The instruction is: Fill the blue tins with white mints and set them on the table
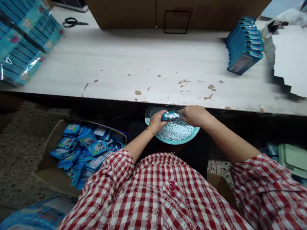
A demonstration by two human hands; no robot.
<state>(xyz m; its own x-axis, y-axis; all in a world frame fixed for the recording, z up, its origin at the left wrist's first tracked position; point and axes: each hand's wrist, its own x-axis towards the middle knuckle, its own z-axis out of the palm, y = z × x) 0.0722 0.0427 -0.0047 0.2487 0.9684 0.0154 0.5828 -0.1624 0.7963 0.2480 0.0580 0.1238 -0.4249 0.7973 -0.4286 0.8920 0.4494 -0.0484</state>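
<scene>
A small blue carton (165,116) is tilted over a turquoise bowl (183,141). White pellets (172,115) fill the carton's open side. My left hand (157,122) grips its left end, with the thumb near the pellets. At the right end, my right hand (195,115) is closed, its fingertips against the carton and partly hidden. Beneath both hands lies a heap of pale pellets (174,130) in the bowl, which rests at my lap below the table edge.
A white table (125,70) with chipped paint spans the front. On it are a row of blue cartons (243,51), a stack of white card (300,56), scissors (73,22) and wrapped blue packs (7,39). A cardboard box (48,161) of blue cartons stands at left.
</scene>
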